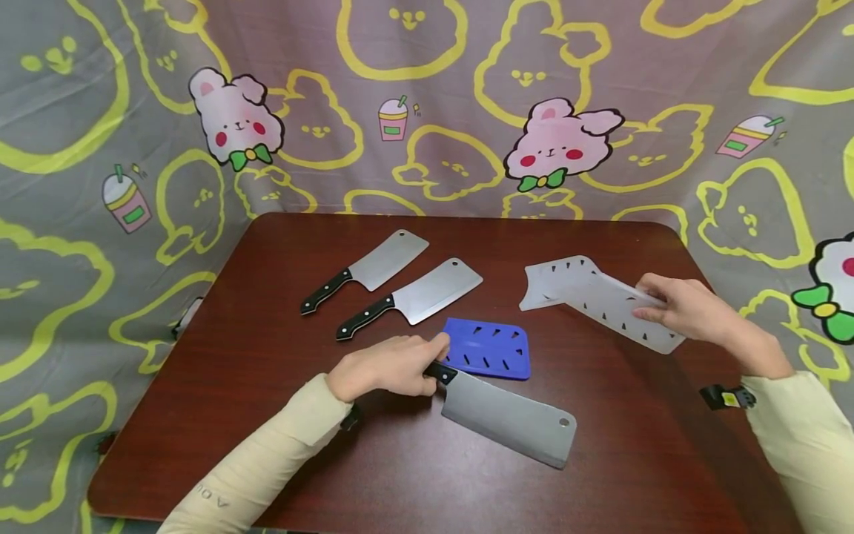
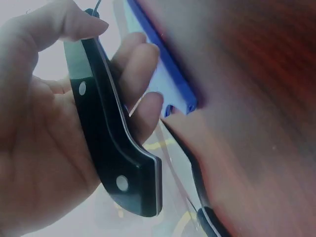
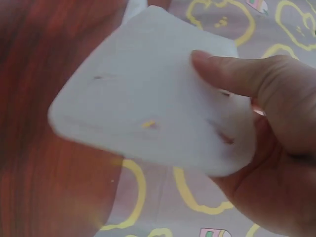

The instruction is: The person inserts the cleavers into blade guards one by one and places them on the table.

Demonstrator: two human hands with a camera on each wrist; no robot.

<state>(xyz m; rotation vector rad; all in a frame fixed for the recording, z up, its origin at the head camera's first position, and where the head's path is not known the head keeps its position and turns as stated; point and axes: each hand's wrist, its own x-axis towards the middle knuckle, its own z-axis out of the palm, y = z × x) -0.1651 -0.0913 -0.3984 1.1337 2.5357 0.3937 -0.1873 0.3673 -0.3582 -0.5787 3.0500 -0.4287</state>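
I have the left hand [image 1: 394, 365] clamped on the black riveted handle [image 2: 101, 133] of a broad steel cleaver [image 1: 510, 419], near a blue slotted plastic sheath [image 1: 494, 348]; well apart, the right hand [image 1: 697, 311] pinches a white slotted plastic sheath [image 1: 617, 304] toward the red-brown surface's [image 1: 634, 460] right. A slack left grip could let the blade tip and cut. I read no brand; the cream sleeve's [image 1: 267, 463] letters are unclear.

pair of cleavers [image 1: 437, 291] kinda left of centre on the table [image 1: 233, 371], blade guard [image 1: 487, 345] mid-frame, third cleaver [image 1: 508, 420] just below that, two more guards [image 1: 610, 297] off to the right
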